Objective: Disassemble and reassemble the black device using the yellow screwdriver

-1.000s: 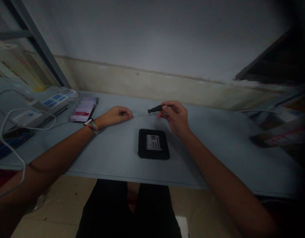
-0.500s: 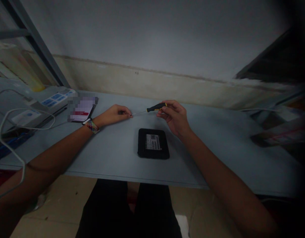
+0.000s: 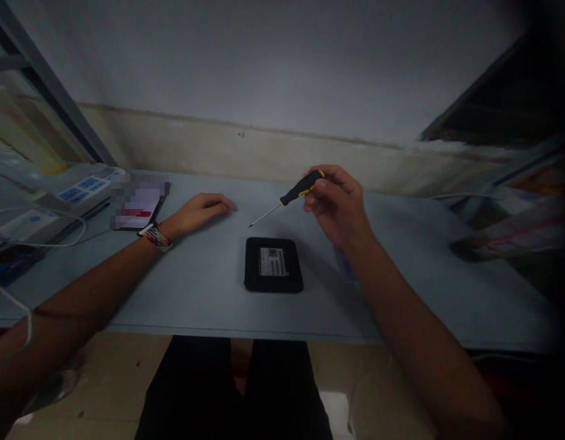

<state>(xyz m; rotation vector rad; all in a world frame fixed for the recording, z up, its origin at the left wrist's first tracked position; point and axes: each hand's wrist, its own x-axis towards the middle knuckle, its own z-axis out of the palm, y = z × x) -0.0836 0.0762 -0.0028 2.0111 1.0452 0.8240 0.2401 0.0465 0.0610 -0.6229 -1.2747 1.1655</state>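
A black and yellow screwdriver [image 3: 303, 187] is gripped by its handle in my right hand [image 3: 340, 205]. Its thin metal shaft slants down to the left, the tip hovering above the far edge of a flat black square box [image 3: 273, 266]. That box lies on the table with a white printed label [image 3: 273, 261] facing up. My left hand [image 3: 204, 212] rests on the table left of the screwdriver's tip, fingers stretched out and apart from the tool. Nothing shows in it, though its underside is hidden. A patterned band circles the left wrist.
Beyond my left wrist lies a phone [image 3: 140, 206] with a blurred screen. A white power strip [image 3: 87, 190] and a pale cable [image 3: 74, 244] are at the left. Blurred plastic-wrapped items [image 3: 507, 235] sit at the right. A wall [image 3: 282, 146] bounds the table's back.
The screwdriver's tip has come away from my left fingertips. My right hand has raised the handle and tilted the shaft more steeply downward. My left hand's fingers have straightened. The view has shifted slightly.
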